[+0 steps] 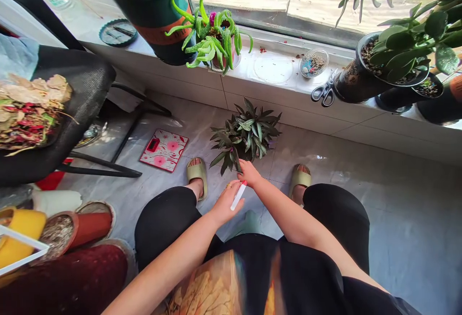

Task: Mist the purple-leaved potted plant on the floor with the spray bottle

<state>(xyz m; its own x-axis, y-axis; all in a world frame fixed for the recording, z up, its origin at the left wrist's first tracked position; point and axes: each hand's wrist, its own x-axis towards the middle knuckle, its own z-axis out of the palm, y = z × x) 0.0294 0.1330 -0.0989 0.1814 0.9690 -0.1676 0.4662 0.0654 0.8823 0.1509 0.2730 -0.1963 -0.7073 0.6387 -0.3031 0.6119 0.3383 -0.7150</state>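
Observation:
A small dark-leaved plant (246, 137) stands on the tiled floor between my two sandalled feet. My right hand (248, 172) reaches down to its near side, fingers closed among the lower leaves; what they grip is hidden. My left hand (228, 202) hovers just below it and holds a thin white stick with a red tip (238, 195).
A white window ledge (274, 72) carries several potted plants, a small glass bowl (314, 62) and black scissors (324, 93). A pink scale (164, 150) lies on the floor. A black chair (77, 94) with dried leaves is at left; pots (77, 228) lie lower left.

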